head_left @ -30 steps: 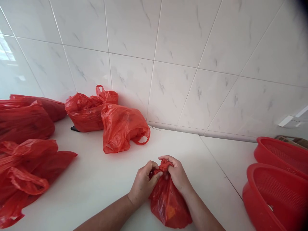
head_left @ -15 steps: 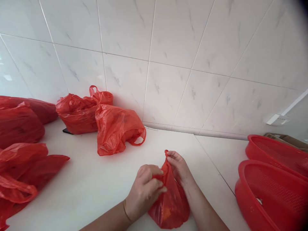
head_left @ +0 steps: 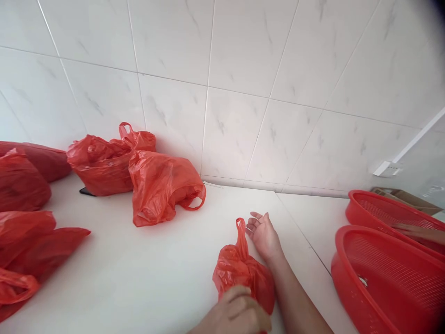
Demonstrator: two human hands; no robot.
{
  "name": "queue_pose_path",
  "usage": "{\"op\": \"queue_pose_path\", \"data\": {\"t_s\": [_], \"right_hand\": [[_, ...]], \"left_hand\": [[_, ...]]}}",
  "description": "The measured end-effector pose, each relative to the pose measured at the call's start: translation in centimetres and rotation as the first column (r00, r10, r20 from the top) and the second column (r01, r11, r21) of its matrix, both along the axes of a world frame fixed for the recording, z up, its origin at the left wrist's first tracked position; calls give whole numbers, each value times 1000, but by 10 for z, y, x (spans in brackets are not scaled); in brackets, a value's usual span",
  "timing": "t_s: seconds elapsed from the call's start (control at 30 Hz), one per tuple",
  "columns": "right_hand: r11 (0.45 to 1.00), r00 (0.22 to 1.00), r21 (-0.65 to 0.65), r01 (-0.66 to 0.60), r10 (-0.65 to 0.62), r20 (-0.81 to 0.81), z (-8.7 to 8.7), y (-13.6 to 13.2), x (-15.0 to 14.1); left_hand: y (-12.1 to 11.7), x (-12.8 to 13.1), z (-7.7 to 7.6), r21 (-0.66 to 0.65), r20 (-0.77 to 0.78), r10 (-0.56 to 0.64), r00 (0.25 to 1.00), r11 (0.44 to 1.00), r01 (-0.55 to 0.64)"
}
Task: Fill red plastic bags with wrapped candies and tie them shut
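Observation:
A red plastic bag (head_left: 227, 266) with something in it rests on the white table in front of me. Its far handle loop stands upright. My left hand (head_left: 239, 311) is closed at the bag's near side, with a bit of red plastic showing under the fingers; part of the grip is hidden. Just right of the upright handle, my right hand (head_left: 264, 236) has its fingers apart and holds nothing. Its wrist lies along the bag's right side.
Several red bags stand at the left, among them a bag with a loose handle (head_left: 163, 185). Two red perforated baskets (head_left: 342, 250) are at the right; another person's hand (head_left: 420, 232) reaches over the far one. A cardboard box (head_left: 410, 200) sits behind, by the tiled wall (head_left: 239, 130).
My right hand has let go of the bag's top and opened. My left hand has come down toward me at the near side. Another person's hand has appeared at the far basket.

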State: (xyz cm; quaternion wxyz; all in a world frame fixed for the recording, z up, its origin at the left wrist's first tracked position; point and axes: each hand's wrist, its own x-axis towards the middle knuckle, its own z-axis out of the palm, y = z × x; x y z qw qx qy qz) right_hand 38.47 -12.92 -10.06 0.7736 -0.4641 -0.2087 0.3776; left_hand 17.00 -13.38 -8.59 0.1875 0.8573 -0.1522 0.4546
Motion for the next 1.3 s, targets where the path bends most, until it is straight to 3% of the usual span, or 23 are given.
{"op": "queue_pose_path", "data": {"t_s": [0.13, 0.2, 0.3, 0.47, 0.57, 0.77, 0.83, 0.9, 1.1, 1.2, 1.3], "right_hand": [[996, 992, 69, -61, 68, -105, 0, -3, 4], [993, 987, 100, -68, 82, -140, 0, -4, 4], [990, 981, 129, -54, 77, -178, 1, -5, 3], [989, 978, 144, -31, 59, -199, 0, -4, 3], [989, 976, 139, -44, 72, -205, -1, -5, 6], [969, 947, 187, -160, 204, -247, -3, -11, 11], [960, 929, 202, -191, 244, -277, -8, -10, 16], [976, 926, 155, -156, 199, -322, -14, -7, 20], [991, 937, 8, -136, 131, -325, -21, -1, 22], [992, 945, -21, -126, 114, -308, -21, -2, 22], [990, 950, -27, -136, 122, -289, -25, -1, 25]], "left_hand": [[9, -1, -1, 107, -147, 354, 924, 934, -341], [11, 1, -4, 87, -299, 440, 847, 896, -435], [12, 5, -10, 18, -465, 425, 776, 882, -472], [13, 7, -10, -96, -545, 278, 791, 916, -388], [16, 3, 1, -105, -537, 271, 799, 918, -381], [40, -31, 36, -6, -498, 448, 743, 855, -519], [55, -53, 46, 38, -490, 540, 684, 798, -602], [73, -80, 55, 74, -481, 645, 593, 704, -706], [130, -153, 76, 104, -398, 880, 260, 325, -940], [157, -175, 78, 113, -370, 922, 114, 167, -979], [172, -186, 70, 136, -356, 934, -15, 36, -990]]}}
